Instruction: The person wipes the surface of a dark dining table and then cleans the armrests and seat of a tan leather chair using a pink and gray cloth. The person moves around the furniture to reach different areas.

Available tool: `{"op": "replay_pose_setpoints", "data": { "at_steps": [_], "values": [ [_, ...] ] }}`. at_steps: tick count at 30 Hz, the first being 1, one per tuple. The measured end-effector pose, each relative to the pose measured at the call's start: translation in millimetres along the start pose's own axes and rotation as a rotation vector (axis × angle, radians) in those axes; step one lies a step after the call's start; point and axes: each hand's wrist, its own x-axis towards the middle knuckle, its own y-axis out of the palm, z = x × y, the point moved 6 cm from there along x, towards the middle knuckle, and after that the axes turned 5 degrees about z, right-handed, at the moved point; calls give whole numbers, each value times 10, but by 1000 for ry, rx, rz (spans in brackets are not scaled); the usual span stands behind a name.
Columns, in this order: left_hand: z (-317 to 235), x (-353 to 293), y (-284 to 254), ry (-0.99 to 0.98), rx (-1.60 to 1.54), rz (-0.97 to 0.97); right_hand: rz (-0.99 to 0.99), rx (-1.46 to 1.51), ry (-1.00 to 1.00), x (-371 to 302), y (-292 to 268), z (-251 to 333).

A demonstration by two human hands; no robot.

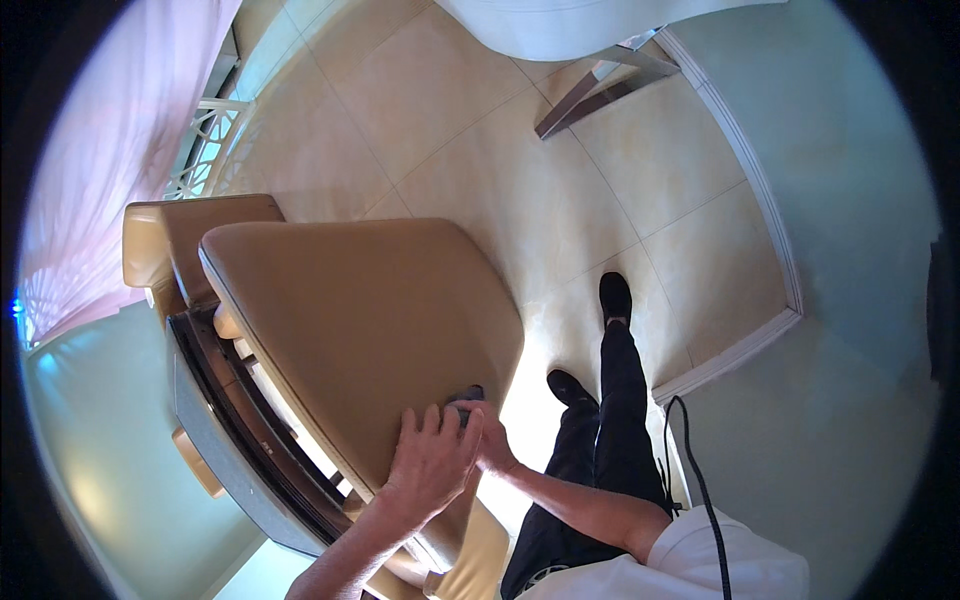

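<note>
Small dark object [470, 393] on tan chair [370, 310]

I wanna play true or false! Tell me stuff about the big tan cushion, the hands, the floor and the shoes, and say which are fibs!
1. The person's bare left hand is over the large, smooth tan cushion. True.
2. The hands are far apart. False: the bare right hand is close beside the left.
3. The floor is fuzzy green carpet. False: it is a beige tiled floor.
4. A pale pink fabric curtain hangs on the picture's left. True.
5. The person wears red boots. False: they are dark black shoes.
</note>
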Motion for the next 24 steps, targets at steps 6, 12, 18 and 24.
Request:
{"op": "replay_pose_setpoints", "data": {
  "at_steps": [6,12,18,24],
  "values": [
    [538,-102,-659,-57,52,-255,-13,-266,56,840,-67,-286],
    [709,-227,-810,-85,-99,-598,-54,104,557,1250,-400,-1254],
    [793,-264,-754,-129,-137,-716,104,101,116,848,187,287],
    [916,-291,-801,-63,-190,-754,173,35,-182,1397,330,1032]
  ]
}}
